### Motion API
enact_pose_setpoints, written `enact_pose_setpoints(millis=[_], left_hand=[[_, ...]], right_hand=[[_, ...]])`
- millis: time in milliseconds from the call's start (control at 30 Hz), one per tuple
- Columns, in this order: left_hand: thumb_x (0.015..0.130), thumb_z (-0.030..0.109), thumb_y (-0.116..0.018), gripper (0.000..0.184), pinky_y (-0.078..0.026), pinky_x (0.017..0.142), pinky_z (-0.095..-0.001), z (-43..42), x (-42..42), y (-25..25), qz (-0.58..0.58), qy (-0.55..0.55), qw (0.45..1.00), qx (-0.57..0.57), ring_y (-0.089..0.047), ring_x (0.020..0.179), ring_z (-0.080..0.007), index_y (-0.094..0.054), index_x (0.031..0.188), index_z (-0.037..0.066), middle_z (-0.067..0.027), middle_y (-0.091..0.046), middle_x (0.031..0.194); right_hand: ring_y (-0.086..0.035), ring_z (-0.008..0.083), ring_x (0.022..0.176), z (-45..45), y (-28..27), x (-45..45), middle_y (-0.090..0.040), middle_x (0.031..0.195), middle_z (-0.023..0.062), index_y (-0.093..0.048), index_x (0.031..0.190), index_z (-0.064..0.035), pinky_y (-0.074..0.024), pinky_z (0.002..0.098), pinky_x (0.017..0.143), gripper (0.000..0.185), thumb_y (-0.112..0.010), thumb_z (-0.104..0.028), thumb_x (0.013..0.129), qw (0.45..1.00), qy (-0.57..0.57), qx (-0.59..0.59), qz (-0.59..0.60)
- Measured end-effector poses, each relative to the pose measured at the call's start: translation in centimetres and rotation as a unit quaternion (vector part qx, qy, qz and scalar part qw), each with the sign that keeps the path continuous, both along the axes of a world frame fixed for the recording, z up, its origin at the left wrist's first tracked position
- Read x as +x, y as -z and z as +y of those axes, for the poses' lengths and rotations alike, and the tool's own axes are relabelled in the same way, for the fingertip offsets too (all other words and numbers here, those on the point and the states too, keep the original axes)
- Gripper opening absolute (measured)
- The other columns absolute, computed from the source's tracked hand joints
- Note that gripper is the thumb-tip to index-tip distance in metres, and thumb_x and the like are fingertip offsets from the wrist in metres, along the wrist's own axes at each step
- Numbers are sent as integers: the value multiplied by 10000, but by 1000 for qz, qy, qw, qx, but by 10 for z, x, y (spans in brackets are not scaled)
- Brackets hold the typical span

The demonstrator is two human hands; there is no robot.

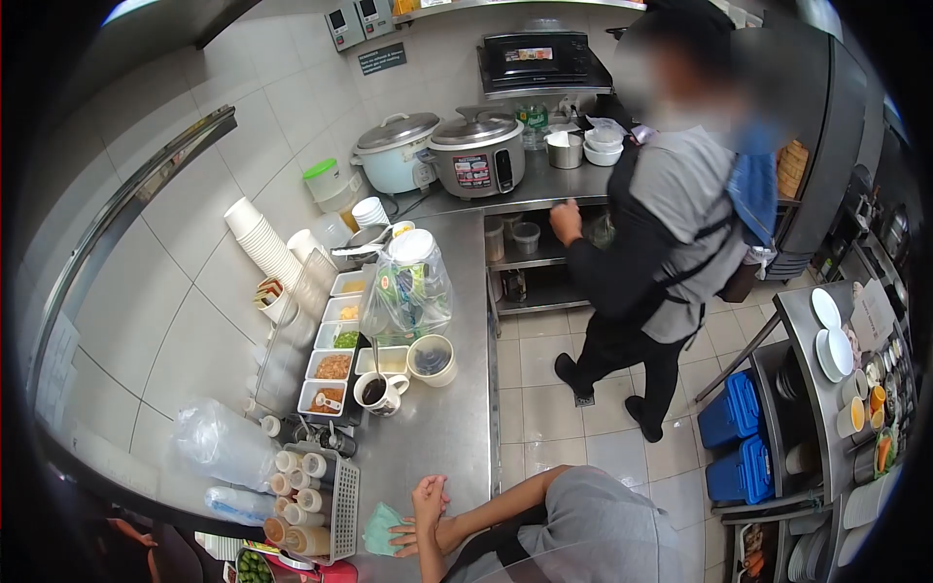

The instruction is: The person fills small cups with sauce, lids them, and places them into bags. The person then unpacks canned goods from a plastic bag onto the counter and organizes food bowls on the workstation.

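Note:
My right hand [406, 535] lies on a pale green cloth [380, 528] at the counter's near end, its fingers spread. Crossing beside its wrist, my left hand [430, 496] is raised with curled fingers, and no object shows in it. Farther along the counter stand a mug of dark liquid [379, 393] with a handle sticking up, a tub [431, 360], a row of topping containers [333, 365] and a clear bag [408, 291] with packets and a white-lidded tub.
Capped bottles fill a grey basket [343, 505] at my left. Stacked cups [262, 238] line the wall. Two large cookers [476, 155] stand on the back counter. A co-worker [671, 214] stands in the aisle, beyond my counter. Shelves [768, 389] and blue bins [729, 413] are at right.

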State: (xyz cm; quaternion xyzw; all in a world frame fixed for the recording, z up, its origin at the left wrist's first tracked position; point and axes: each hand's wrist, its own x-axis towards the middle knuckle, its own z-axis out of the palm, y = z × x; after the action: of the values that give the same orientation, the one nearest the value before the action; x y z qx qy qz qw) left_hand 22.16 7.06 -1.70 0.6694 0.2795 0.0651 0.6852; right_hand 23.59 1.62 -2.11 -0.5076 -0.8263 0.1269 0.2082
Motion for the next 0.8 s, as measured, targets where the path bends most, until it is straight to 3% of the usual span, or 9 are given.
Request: enact_pose_setpoints(millis=[800], left_hand=[[889,214,-579,188,-282,368,-173,-1,-2,1,-10,-13,1000,-19,-393,404,-31,-622,935,36,5,-524,541]], right_hand=[[-92,322,1378,0,13,-2,-190,1477,96,-333,1381,-199,-136,568,1062,591,-500,-410,855,1000,-19,17,15]])
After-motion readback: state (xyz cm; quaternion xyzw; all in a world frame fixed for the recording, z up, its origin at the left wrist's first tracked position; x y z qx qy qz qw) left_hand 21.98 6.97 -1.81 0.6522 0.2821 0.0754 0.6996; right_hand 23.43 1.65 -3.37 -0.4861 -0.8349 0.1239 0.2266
